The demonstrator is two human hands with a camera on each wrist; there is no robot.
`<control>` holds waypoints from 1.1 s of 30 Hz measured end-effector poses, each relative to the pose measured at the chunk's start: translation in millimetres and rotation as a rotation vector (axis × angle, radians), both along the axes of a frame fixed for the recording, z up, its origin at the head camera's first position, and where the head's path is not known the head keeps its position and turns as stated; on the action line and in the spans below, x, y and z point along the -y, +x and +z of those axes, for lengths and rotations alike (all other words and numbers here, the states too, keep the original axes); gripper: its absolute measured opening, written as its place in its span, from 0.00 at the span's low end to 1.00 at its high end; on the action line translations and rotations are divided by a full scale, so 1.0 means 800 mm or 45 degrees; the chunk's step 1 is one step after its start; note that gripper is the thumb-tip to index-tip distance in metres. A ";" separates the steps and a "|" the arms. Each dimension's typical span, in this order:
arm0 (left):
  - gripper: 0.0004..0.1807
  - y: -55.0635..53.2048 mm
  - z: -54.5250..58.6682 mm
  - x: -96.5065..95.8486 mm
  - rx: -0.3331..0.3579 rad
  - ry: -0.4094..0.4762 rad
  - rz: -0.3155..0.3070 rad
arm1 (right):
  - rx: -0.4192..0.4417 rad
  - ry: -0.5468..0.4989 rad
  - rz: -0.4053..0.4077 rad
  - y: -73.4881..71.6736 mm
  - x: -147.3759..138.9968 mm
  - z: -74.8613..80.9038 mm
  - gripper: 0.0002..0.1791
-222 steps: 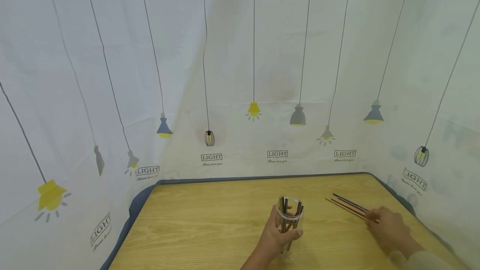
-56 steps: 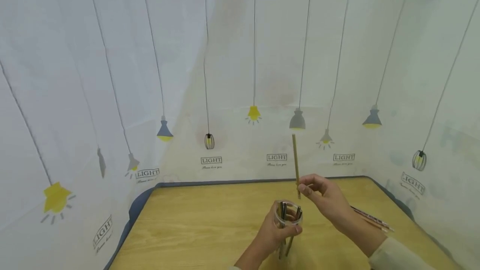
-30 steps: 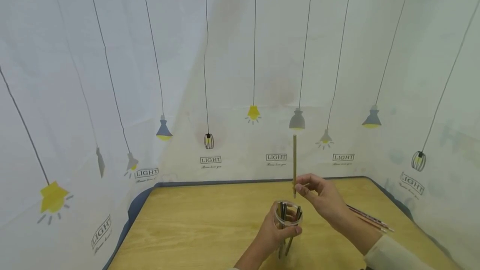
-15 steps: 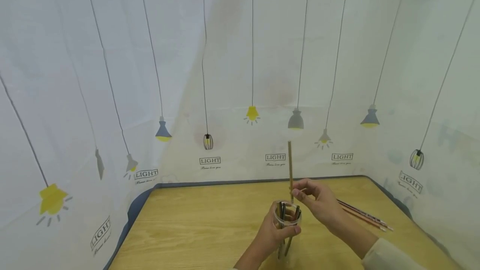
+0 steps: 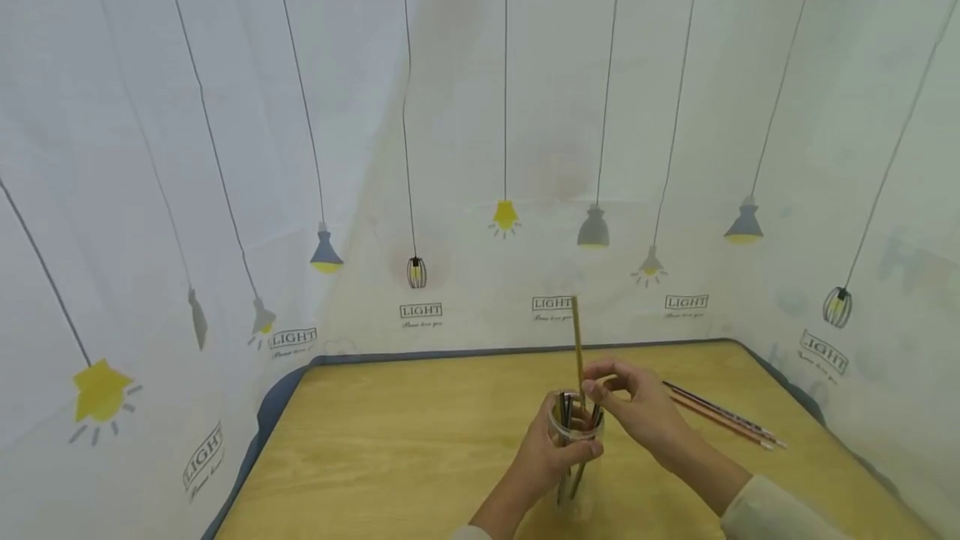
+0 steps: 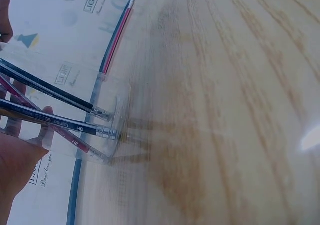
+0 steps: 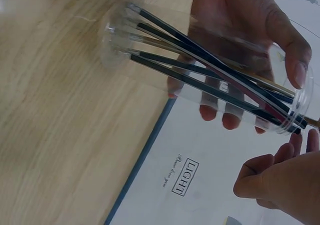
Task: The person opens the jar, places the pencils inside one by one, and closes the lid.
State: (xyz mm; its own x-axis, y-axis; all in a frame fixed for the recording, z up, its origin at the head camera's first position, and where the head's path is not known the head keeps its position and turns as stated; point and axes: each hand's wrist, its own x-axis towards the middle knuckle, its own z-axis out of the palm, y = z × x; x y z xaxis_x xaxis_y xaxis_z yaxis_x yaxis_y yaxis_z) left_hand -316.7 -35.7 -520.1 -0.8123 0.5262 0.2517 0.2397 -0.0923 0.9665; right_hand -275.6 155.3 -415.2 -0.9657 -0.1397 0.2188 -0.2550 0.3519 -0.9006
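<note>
In the head view, my left hand [image 5: 542, 452] grips a clear plastic jar [image 5: 581, 437] standing upright on the table. Several pencils [image 7: 200, 62], mostly dark with a red one among them, lean at different slants inside it. My right hand [image 5: 637, 402] pinches a gold pencil [image 5: 577, 336] between thumb and fingers and keeps it nearly upright. That pencil's lower end is at the jar's mouth, partly hidden by the fingers and rim. At the bottom of the jar, the left wrist view shows pencil ends with metal bands and HB markings.
To the right on the wooden table [image 5: 390, 440] lie a dark patterned pencil [image 5: 708, 405] and reddish pencils [image 5: 723, 423], side by side. A white cloth wall [image 5: 465, 148] printed with hanging lamps surrounds the table's back and sides.
My right hand first reached for the pencils on the table, then held the gold pencil above the jar. It has since moved slightly left and down to the mouth. My left hand keeps its grip.
</note>
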 end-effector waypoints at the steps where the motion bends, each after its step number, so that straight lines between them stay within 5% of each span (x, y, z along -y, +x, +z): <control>1: 0.38 0.000 0.000 0.001 -0.006 -0.003 0.000 | 0.001 -0.013 0.010 0.000 -0.001 -0.002 0.20; 22: 0.35 0.001 0.006 0.000 -0.007 0.008 -0.016 | -0.137 0.150 -0.032 -0.001 -0.036 0.017 0.24; 33: 0.37 0.003 0.003 0.000 -0.006 0.014 -0.011 | -0.204 0.412 -0.149 -0.015 -0.088 -0.010 0.24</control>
